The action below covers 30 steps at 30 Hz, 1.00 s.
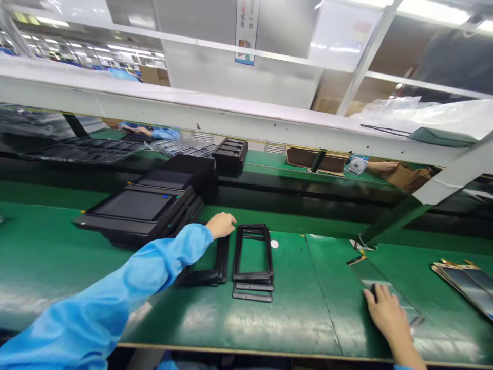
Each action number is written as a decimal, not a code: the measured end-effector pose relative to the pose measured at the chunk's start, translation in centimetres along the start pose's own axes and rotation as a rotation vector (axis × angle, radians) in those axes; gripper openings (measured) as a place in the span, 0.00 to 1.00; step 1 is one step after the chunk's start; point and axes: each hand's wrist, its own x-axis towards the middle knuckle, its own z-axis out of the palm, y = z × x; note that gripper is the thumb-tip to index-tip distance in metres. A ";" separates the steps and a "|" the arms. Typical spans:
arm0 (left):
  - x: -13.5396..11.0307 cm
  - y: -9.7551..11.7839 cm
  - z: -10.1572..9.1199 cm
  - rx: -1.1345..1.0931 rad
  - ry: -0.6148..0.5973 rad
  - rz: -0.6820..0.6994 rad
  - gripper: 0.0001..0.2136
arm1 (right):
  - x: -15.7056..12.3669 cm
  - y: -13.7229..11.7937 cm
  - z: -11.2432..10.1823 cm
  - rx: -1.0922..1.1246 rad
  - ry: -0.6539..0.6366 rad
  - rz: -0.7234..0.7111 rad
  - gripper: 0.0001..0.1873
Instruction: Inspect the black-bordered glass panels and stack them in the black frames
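Observation:
My left hand [221, 225], at the end of a blue sleeve, is over the far end of a stack of black rectangular frames [221, 262]. Its fingers point right and bend down; their tips are partly hidden, so a grip cannot be made out. Just right of it lies a second, loosely stacked pile of black frames [268, 262]. Toward the right, my right hand [387, 311] is closed on a thin, glassy display panel [367, 272] on the green bench, thumb near its left edge and fingers across its top. A dark spot shows between thumb and forefinger.
Black housings with screens [133, 205] stand stacked at the left. More display panels [468, 282] lie at the far right. A white round sticker [274, 244] is on the bench. A slanted post [400, 221] and a shelf beam [231, 118] cross behind; other people's hands [383, 166] show beyond.

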 end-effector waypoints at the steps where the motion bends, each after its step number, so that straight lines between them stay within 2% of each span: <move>1: 0.6 0.8 0.8 0.007 -0.017 -0.023 0.16 | -1.8 -0.5 0.5 -0.012 -0.020 -0.042 0.40; 5: 2.6 2.3 2.4 0.029 -0.072 -0.095 0.18 | -10.7 -2.5 1.5 -0.051 -0.113 -0.209 0.40; 8: 3.6 2.1 2.5 0.022 -0.088 -0.115 0.18 | -16.4 -3.7 1.2 -0.144 -0.149 -0.422 0.38; 11: 4.0 1.7 2.5 -0.020 -0.083 -0.131 0.18 | -19.7 -4.5 0.5 -0.140 -0.055 -0.572 0.34; 13: 4.0 1.6 2.6 -0.076 -0.079 -0.144 0.18 | -20.9 -5.2 -0.4 -0.073 0.004 -0.600 0.30; 16: 3.8 1.7 2.4 -0.203 -0.050 -0.161 0.17 | -21.5 -7.2 -2.9 0.086 0.044 -0.501 0.28; 19: 3.2 2.1 1.4 -0.376 -0.005 -0.165 0.16 | -21.1 -9.8 -6.1 0.269 0.144 -0.258 0.14; 20: 2.8 2.4 0.9 -0.445 0.005 -0.159 0.15 | -20.8 -10.7 -7.0 0.349 0.172 -0.156 0.13; 22: 1.5 3.2 -0.1 -0.596 0.020 -0.127 0.15 | -20.1 -12.4 -7.9 0.550 0.158 0.047 0.25; 24: -0.9 4.3 -0.8 -0.743 0.039 -0.080 0.16 | -19.5 -14.3 -7.9 0.768 0.048 0.222 0.37; 25: -2.4 5.0 -1.0 -0.806 0.053 -0.054 0.17 | -19.3 -15.4 -7.5 0.870 -0.024 0.282 0.40; 28: -7.9 6.7 -0.9 -0.936 0.095 0.015 0.23 | -19.0 -18.8 -6.0 1.090 -0.180 0.326 0.37; 30: -11.5 7.5 -0.4 -1.008 0.122 0.055 0.24 | -19.0 -20.9 -5.4 1.144 -0.190 0.277 0.34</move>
